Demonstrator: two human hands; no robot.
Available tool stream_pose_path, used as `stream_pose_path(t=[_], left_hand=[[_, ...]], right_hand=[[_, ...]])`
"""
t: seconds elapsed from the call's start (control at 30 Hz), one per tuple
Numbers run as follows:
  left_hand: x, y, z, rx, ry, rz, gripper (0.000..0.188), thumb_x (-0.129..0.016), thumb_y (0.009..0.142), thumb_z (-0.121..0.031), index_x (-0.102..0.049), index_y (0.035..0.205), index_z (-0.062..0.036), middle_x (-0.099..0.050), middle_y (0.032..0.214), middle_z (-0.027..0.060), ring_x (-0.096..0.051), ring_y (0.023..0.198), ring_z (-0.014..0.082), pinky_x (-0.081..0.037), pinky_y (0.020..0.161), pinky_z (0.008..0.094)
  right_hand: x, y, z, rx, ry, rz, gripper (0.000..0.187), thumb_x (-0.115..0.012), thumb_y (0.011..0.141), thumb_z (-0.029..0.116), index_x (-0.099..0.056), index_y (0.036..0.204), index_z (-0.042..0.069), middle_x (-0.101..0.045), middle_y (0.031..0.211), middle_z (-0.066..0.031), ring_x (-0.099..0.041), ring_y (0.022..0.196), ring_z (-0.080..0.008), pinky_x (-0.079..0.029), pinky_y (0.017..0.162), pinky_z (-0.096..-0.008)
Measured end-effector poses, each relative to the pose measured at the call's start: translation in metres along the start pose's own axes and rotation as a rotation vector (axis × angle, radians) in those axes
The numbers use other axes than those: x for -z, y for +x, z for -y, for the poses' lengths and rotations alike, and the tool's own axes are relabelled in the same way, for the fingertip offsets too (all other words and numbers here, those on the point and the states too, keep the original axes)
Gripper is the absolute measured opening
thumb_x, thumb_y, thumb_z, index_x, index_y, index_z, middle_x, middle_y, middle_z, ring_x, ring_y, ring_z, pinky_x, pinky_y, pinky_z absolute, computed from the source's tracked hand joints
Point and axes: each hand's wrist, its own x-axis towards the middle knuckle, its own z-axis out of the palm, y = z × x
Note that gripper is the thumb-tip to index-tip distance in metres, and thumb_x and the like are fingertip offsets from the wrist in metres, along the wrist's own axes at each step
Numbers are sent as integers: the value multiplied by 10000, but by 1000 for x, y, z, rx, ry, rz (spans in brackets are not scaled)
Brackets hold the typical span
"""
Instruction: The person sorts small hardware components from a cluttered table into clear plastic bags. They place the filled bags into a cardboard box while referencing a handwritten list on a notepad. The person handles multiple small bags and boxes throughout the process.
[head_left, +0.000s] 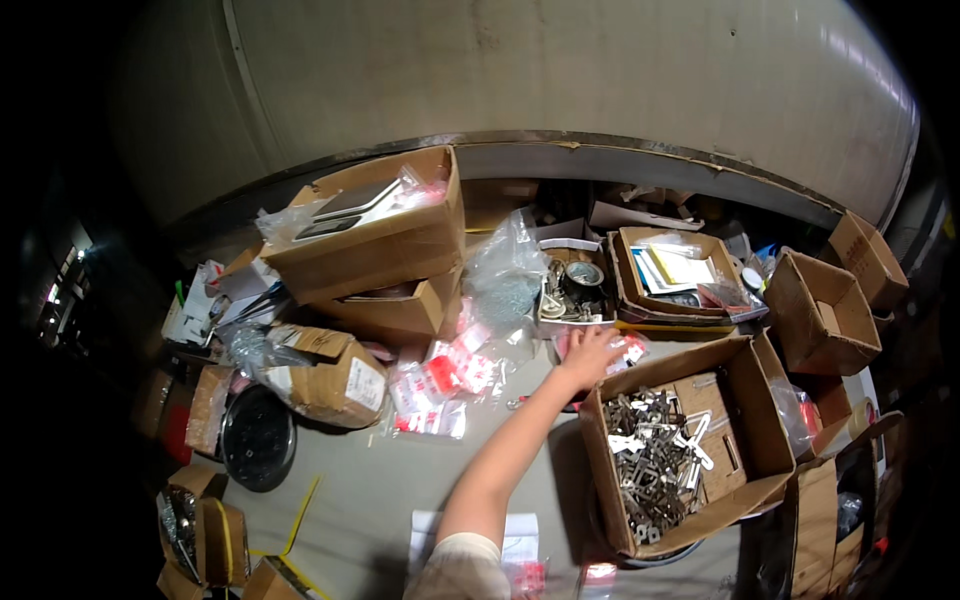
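My left hand [590,356] reaches forward and to the right, with its bare forearm rising from a pale sleeve at the lower edge. Its fingers look spread, palm down, over small clear plastic bags with red print [628,352]. The fingertips seem to touch the bags; no firm grip shows. Just right of the wrist stands an open cardboard box [765,455], holding a heap of small metal brackets [655,460]. Under the forearm, a red-handled tool [570,407] is partly hidden. My right hand is out of sight.
More red-printed plastic bags [440,385] lie left of the arm. Behind the hand are a small box of metal parts with a tape roll [584,277] and a box of papers [675,268]. Stacked cartons [365,250] and a black basin [258,438] are at left; paper [522,535] lies near me.
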Motion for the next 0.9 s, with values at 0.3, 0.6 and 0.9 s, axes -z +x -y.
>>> stream_pose_path(t=[0.3, 0.6, 0.9], left_hand=[[-13, -17, 19, 7, 192, 26, 530, -744, 875, -459, -651, 1377, -317, -625, 1402, 77, -459, 1411, 345, -248, 1157, 750], [95, -121, 95, 24, 234, 33, 296, -752, 770, -283, -770, 1055, -204, -727, 1087, 84, -588, 1209, 323, -238, 1196, 616], [120, -124, 72, 17, 214, -529, 96, -665, 739, -38, -695, 811, -94, -706, 943, 51, -654, 1060, 267, -326, 1128, 546]], right_hand=[[5, 5, 3, -80, 124, 67, 671, -613, 927, 204, -442, 1554, 41, -420, 1569, -244, -348, 1471, -456, -195, 1228, -685], [1, -2, 6, -140, 204, 112, 652, -603, 924, 166, -450, 1541, 21, -434, 1554, -254, -354, 1465, -465, -218, 1224, -675], [-20, -14, 7, -171, 291, 99, 634, -593, 921, 128, -457, 1528, 1, -447, 1539, -265, -360, 1459, -474, -241, 1220, -664]])
